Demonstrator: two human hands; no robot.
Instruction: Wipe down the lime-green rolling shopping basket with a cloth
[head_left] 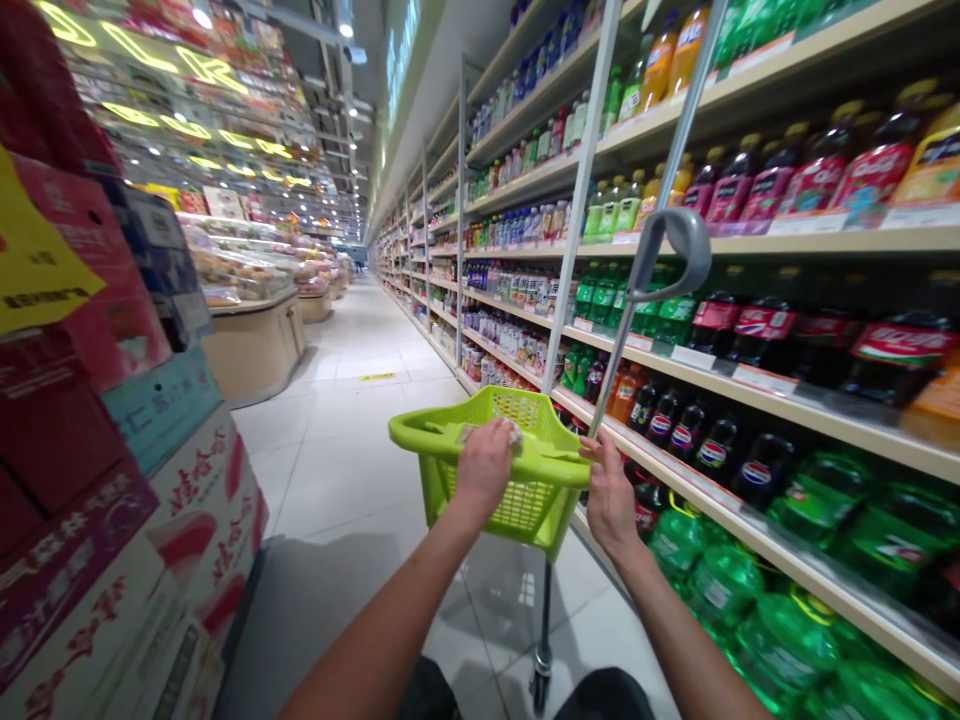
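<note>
- The green basket (517, 505) stands on the floor (352, 430) at 12 o'clock from the person, just in front of the knees, on a small wheel (538, 686).
- The left hand (486, 465) is curled shut over a small pale thing (514, 436) and presses it on the near rim. What it is, I cannot tell.
- The right hand (611, 498) is half open, with only its fingertips touching the rim at 3 o'clock, beside the grey pull handle (670, 250).
- The basket is thin plastic mesh and I see no goods inside, so I judge it light and a little flexible. It should roll easily but tip easily too.
- The thick rim or the loop of the handle looks the best place to hold; the mesh wall looks weak.
- Shelves of bottles (720, 430) are close at 3 o'clock, and their edge is near the right wrist.
- Stacked cartons (172, 520) stand at 9 o'clock.
- Free room lies toward 12 o'clock, down the aisle.
</note>
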